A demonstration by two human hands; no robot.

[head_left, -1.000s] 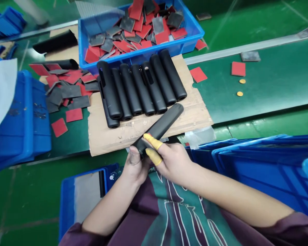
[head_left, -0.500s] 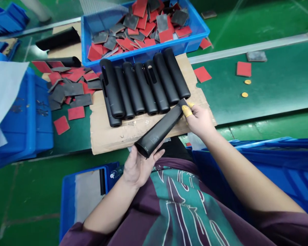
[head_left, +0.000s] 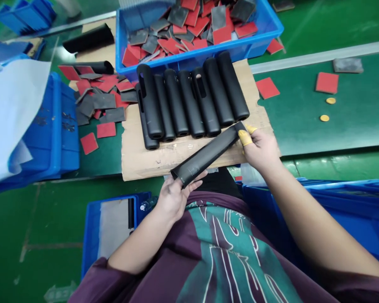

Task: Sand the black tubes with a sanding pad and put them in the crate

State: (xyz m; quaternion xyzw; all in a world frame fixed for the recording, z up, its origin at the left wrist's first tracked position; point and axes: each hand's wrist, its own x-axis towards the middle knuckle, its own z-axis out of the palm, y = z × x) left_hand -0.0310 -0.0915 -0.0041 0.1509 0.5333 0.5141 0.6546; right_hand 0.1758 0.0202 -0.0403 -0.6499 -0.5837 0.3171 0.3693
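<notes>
One black tube (head_left: 205, 155) is grasped by fingers of the left hand (head_left: 173, 200) and right hand (head_left: 260, 149); eight tubes (head_left: 180, 101) are lying on cardboard (head_left: 151, 162), one being partly hidden.

We are reading no text on the black tube (head_left: 205, 155), and are spotting only a pale arrow (head_left: 60, 293) on the green floor (head_left: 34, 269).

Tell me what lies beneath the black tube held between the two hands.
A cardboard sheet lies beneath the black tube, held by the left hand and right hand. The strip directly under the tube is covered, so its surface there cannot be seen.
</notes>
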